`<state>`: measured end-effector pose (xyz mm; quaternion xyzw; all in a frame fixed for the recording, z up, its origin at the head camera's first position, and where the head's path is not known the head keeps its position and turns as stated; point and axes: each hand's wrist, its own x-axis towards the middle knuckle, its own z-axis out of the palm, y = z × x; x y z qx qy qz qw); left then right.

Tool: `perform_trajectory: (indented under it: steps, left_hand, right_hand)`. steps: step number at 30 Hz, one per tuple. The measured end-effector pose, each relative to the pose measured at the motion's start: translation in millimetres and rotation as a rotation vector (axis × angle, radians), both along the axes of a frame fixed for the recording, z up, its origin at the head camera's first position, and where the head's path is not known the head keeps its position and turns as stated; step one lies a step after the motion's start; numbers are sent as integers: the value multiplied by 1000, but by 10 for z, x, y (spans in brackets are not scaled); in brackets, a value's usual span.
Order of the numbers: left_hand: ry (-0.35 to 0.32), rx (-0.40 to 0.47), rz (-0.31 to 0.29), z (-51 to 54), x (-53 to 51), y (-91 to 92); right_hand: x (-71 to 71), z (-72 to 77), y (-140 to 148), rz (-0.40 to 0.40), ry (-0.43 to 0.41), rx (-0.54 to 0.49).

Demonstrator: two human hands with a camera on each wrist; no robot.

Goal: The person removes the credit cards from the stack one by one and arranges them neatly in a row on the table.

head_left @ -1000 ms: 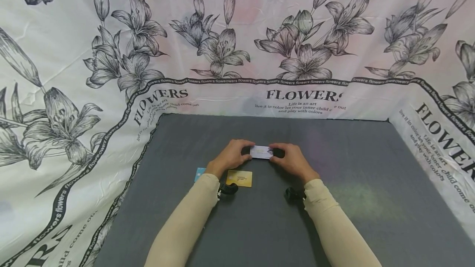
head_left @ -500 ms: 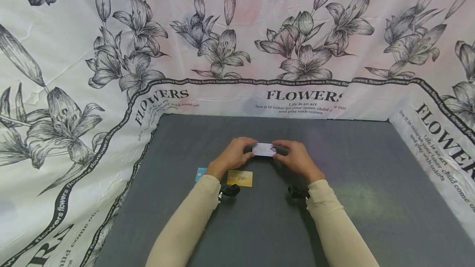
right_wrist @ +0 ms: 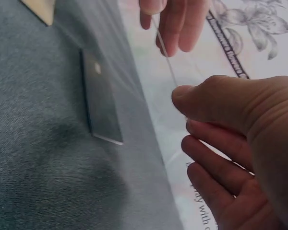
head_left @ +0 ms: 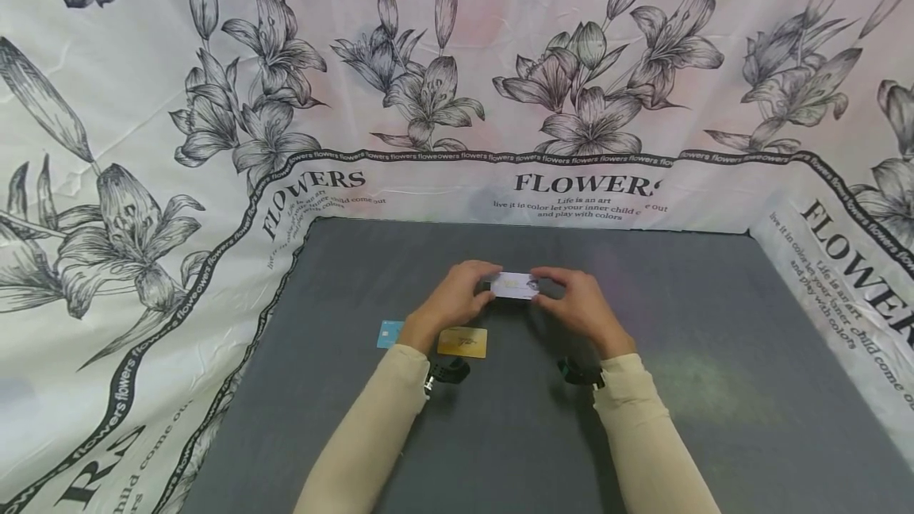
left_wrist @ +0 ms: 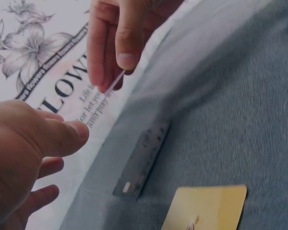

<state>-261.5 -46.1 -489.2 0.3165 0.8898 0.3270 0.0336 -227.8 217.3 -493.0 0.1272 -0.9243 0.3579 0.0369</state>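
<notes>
A white card (head_left: 514, 285) with faint print is held up above the table, and both wrist views show it nearly edge-on. My left hand (head_left: 455, 297) pinches one short end between thumb and fingers. At the other end, the thumb and fingers of my right hand (head_left: 577, 304) pinch it too. Beneath it a black card (left_wrist: 143, 160) lies flat on the cloth, apart from both hands; the head view mostly hides it. Near my left wrist lie a gold card (head_left: 462, 343) and a blue card (head_left: 389, 333), the blue one partly covered by that wrist.
A dark grey cloth (head_left: 514, 435) covers the table. White fabric (head_left: 428, 197) printed with flowers and lettering rises along the back and both sides. A black wrist device (head_left: 450, 371) sits at my left sleeve and another (head_left: 577, 371) at my right.
Both hands have lifted the white card and shifted it slightly back and to the right, away from the black card. The gold and blue cards stay where they were.
</notes>
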Motion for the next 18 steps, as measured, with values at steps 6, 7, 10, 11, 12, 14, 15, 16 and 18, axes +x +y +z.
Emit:
perform_trajectory:
  steps: [6, 7, 10, 11, 12, 14, 15, 16, 18]
  left_hand:
    - [-12, 0, 8, 45, 118, 35]
    - [-12, -4, 9, 50, 136, 43]
    - [-18, -11, 16, 62, 196, 64]
    - [-21, -12, 18, 71, 219, 71]
    - [-26, -10, 19, 77, 241, 77]
    - [-31, -13, 25, 86, 285, 91]
    - [-31, -15, 24, 90, 304, 99]
    - [-28, -19, 23, 94, 323, 110]
    - [-12, -30, 20, 87, 348, 135]
  right_hand:
    - [93, 66, 27, 10, 1, 13]
    - [112, 77, 32, 10, -1, 15]
    - [170, 108, 43, 7, -11, 15]
    - [192, 119, 48, 5, -16, 15]
    - [216, 129, 52, 4, -19, 13]
    - [257, 139, 66, 5, -21, 10]
    - [278, 141, 75, 4, -23, 10]
    - [296, 142, 85, 3, -23, 9]
    - [329, 134, 105, 5, -19, 8]
